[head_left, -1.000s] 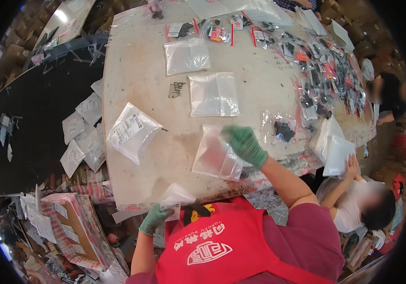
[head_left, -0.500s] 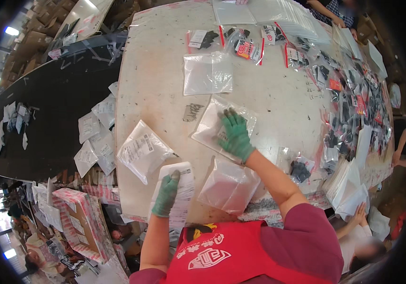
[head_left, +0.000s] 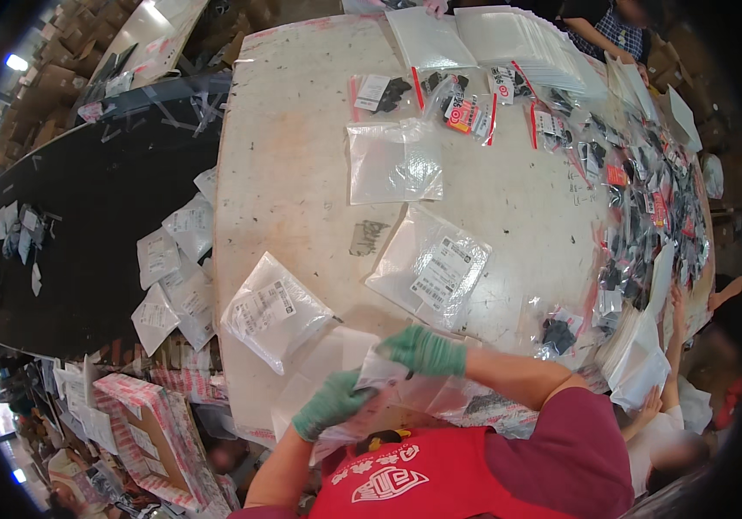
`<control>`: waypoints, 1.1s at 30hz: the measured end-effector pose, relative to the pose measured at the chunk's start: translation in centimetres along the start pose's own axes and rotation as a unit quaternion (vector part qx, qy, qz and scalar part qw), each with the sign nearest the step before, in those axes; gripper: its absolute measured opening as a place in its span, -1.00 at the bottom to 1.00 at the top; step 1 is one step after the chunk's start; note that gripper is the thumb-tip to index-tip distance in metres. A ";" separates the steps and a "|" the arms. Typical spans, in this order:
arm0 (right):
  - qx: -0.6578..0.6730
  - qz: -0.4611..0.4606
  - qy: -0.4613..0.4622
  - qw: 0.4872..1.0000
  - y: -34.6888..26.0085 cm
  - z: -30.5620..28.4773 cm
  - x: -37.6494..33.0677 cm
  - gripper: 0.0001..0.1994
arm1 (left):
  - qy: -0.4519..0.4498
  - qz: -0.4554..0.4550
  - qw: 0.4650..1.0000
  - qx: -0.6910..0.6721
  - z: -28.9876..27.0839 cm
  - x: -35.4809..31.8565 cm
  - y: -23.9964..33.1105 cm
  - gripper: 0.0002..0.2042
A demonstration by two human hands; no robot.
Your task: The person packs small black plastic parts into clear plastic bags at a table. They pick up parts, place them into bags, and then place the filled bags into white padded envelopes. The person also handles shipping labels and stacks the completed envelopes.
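Head view: green-gloved left hand [head_left: 333,405] and green-gloved right hand [head_left: 425,350] both grip a small white sheet [head_left: 379,370] (likely label stock), above the worktable's [head_left: 289,173] near side. Best kept taut, uncreased. Labelled clear mailer [head_left: 430,268] lies just beyond.

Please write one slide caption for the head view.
Green-gloved left hand and right hand hold a white sheet near labelled packets on a table.

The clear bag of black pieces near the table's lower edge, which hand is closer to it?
Right. The right hand is to the left of the clear bag and slightly lower in the picture; the left hand is farther left and lower still.
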State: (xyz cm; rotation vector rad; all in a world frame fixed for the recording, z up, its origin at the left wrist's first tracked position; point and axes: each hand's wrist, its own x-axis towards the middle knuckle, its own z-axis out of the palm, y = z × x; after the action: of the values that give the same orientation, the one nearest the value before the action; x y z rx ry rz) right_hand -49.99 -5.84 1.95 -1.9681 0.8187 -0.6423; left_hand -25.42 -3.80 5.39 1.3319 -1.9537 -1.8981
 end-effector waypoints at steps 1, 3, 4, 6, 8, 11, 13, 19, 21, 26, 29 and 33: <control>-0.086 -0.114 0.076 0.987 2.5 -0.2 -1.0 -0.51 | -0.019 -0.036 0.998 -0.056 -0.4 -1.1 -3.0 -0.73; 0.058 0.125 0.139 0.981 1.8 -7.2 1.4 -0.68 | -0.035 -0.107 0.979 -0.168 -1.5 -3.5 -9.7 -0.71; 0.134 0.231 0.184 0.946 1.5 -10.6 2.8 -0.75 | -0.011 -0.128 0.969 -0.210 -1.7 -3.5 -10.0 -0.69; -0.266 0.018 0.396 0.879 2.3 -14.5 6.9 -0.76 | 0.029 -0.174 0.941 -0.288 -1.7 -3.7 -9.1 -0.67; -0.462 0.000 0.389 0.797 8.3 -15.7 9.5 -0.73 | 0.003 -0.169 0.965 -0.203 -2.6 -1.4 -6.7 -0.66; -0.495 0.235 0.036 0.836 9.2 -12.8 12.2 -0.42 | 0.066 -0.126 0.970 -0.199 -2.4 -1.7 -7.4 -0.66; -0.479 0.187 0.128 0.848 7.7 -13.8 13.0 -0.32 | 0.094 -0.161 0.948 -0.260 -2.6 -3.3 -7.6 -0.68; -0.473 0.187 0.179 0.842 18.9 -14.6 14.5 -0.26 | 0.133 -0.091 0.983 -0.089 -3.2 -0.9 -8.3 -0.85; -0.278 0.091 0.261 0.920 15.4 -13.8 14.2 -0.39 | 0.190 -0.084 0.975 -0.075 -3.6 0.1 -8.8 -0.82; 0.077 0.080 -0.048 0.993 -1.8 1.0 6.2 -0.40 | 0.029 -0.102 0.829 -0.549 -1.4 -0.4 1.4 -0.55; -0.077 0.086 0.194 0.974 -4.0 4.5 2.1 -0.53 | -0.084 -0.095 0.963 -0.239 0.4 -6.1 -1.3 -0.57; -0.123 0.101 0.260 0.952 -11.3 8.4 -3.9 -0.69 | -0.057 -0.068 0.962 -0.257 3.2 -7.0 0.9 -0.65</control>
State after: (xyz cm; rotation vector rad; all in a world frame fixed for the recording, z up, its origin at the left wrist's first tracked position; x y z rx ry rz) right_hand -43.28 5.92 7.35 -1.9171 1.4630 -0.9928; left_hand -23.52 2.90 8.85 1.2399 -1.2854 -2.3708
